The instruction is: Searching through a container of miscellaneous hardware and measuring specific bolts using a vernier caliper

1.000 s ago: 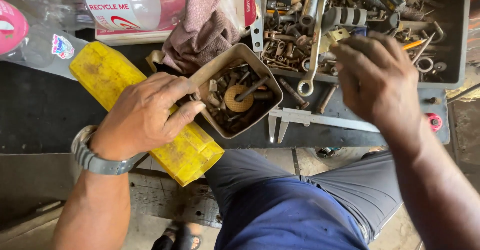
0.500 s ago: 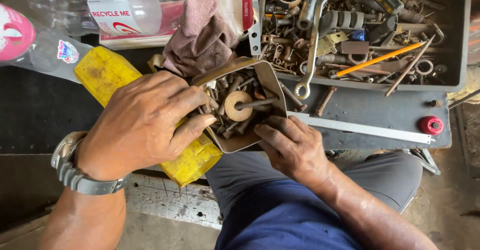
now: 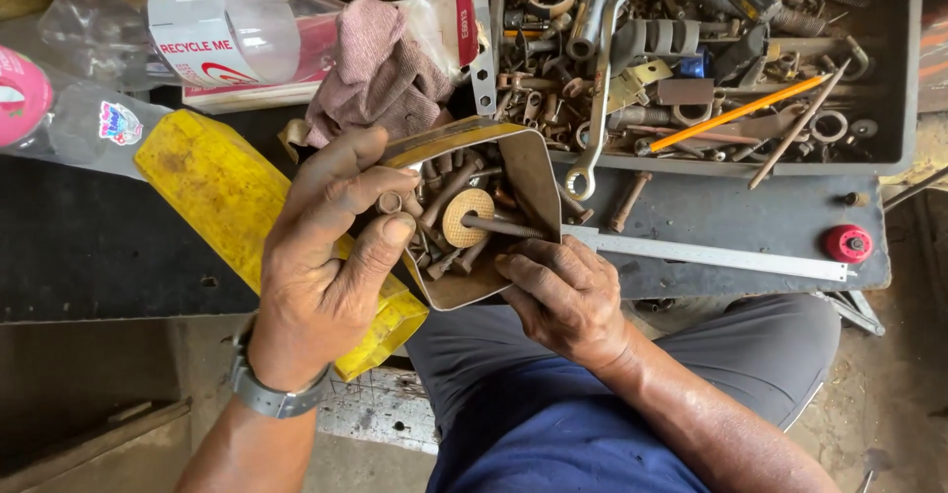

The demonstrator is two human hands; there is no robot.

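My left hand [image 3: 331, 256] grips a small square metal tin [image 3: 523, 162] by its left wall, thumb hooked inside. The tin holds several rusty bolts, nuts and a round brass washer [image 3: 467, 216]. My right hand [image 3: 563, 290] holds the tin's lower right edge, fingertips curled over the rim beside a long bolt [image 3: 499, 225]. The tin is lifted above a yellow flat plastic container [image 3: 222, 202] lying on the dark bench.
A grey tray [image 3: 904, 88] at the back right holds several tools, a spanner [image 3: 600, 78], an orange pencil [image 3: 731, 115] and rings. A steel ruler [image 3: 721, 254] and red cap [image 3: 847, 243] lie in front. A pink rag [image 3: 380, 68] and plastic bottles [image 3: 212, 24] sit at back left.
My right hand came down from over the grey tray to the tin's lower right edge. The tin has been lifted and tilted nearer to me, with my left hand still on it.
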